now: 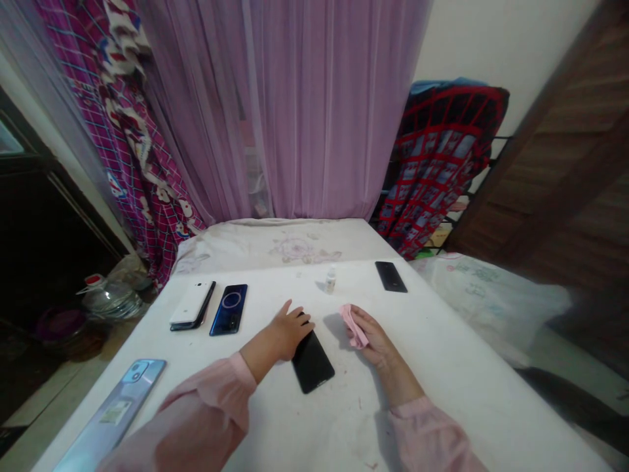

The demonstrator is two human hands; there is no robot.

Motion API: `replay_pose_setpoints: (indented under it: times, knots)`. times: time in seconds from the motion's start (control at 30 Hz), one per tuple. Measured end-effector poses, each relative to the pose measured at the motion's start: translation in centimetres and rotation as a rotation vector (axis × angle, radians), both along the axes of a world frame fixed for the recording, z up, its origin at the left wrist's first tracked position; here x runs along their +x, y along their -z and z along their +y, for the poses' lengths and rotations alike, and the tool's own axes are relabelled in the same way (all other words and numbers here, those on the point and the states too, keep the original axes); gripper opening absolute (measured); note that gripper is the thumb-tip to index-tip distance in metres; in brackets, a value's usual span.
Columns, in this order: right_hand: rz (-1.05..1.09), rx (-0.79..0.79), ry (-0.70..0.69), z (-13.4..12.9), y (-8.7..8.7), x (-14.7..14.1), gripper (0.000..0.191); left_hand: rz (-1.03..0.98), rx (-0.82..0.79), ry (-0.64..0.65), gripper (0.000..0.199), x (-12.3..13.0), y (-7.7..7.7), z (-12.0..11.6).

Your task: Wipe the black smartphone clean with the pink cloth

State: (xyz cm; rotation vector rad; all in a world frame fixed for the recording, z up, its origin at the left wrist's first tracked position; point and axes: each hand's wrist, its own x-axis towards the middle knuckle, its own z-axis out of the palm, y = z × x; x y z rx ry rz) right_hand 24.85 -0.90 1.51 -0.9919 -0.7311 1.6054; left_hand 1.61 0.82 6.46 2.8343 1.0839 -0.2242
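A black phone (313, 364) lies face up on the white-covered table (339, 426). My left hand (289, 332) rests over its far end, fingers spread and touching it; part of that end is hidden under the hand. To the right, my right hand (369, 334) is raised a little over the table, its fingers closed round a folded pink cloth (354, 328). Beyond the hands stands a small clear bottle (330, 282) with a whitish label.
On the left lie a blue phone (230, 309), a stack topped by a white phone (190, 304), and a light blue phone (118, 413) near the edge. Another dark phone (391, 276) lies far right. Purple curtains (319, 118) hang behind the table.
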Motion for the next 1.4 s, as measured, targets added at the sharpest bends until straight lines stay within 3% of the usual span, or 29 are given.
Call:
replay_pose_setpoints:
  times: [0.17, 0.3, 0.43, 0.6, 0.67, 0.77, 0.87, 1.0, 1.13, 1.23, 1.4]
  knots:
    - [0.012, -0.006, 0.012, -0.1, -0.4, -0.1, 0.033, 0.107, 0.030, -0.118, 0.073, -0.8, -1.3, -0.5]
    - [0.077, 0.012, 0.039, 0.0, -0.4, -0.2, 0.036, 0.119, 0.051, -0.302, 0.067, -2.4, -1.7, -1.4]
    - [0.064, 0.046, 0.036, 0.0, 0.1, -0.3, 0.034, 0.079, 0.101, -0.473, 0.069, -3.0, -0.8, -3.4]
    - [-0.016, 0.110, 0.082, -0.1, 0.7, -1.0, 0.035, -0.014, 0.213, -0.698, 0.067, -0.8, 1.1, -7.1]
    - [-0.052, 0.140, 0.131, -0.1, 0.8, -1.4, 0.036, -0.141, 0.256, -0.768, 0.067, 0.0, 1.8, -8.4]
    - [-0.104, 0.191, 0.208, 0.0, 0.8, -2.2, 0.037, -0.288, 0.255, -0.732, 0.063, 0.2, 2.8, -9.9]
    - [-0.166, 0.244, 0.264, 0.0, 0.9, -3.0, 0.038, -0.423, 0.216, -0.592, 0.056, -0.7, 3.9, -10.9]
    - [-0.408, 0.344, 0.262, -0.4, 1.2, -3.9, 0.034, -0.568, 0.215, -0.434, 0.058, -1.6, 5.1, -11.8]
    - [-0.737, 0.506, 0.225, -1.0, 1.7, -4.5, 0.018, -0.612, 0.221, -0.401, 0.048, -1.5, 5.5, -12.2]
    - [-1.096, 0.642, 0.189, -1.2, 2.1, -4.6, 0.021, -0.616, 0.224, -0.385, 0.041, -1.4, 5.3, -12.1]
    - [-1.332, 0.684, 0.159, -1.6, 2.4, -4.6, 0.024, -0.503, 0.228, -0.387, 0.049, -1.3, 5.5, -11.5]
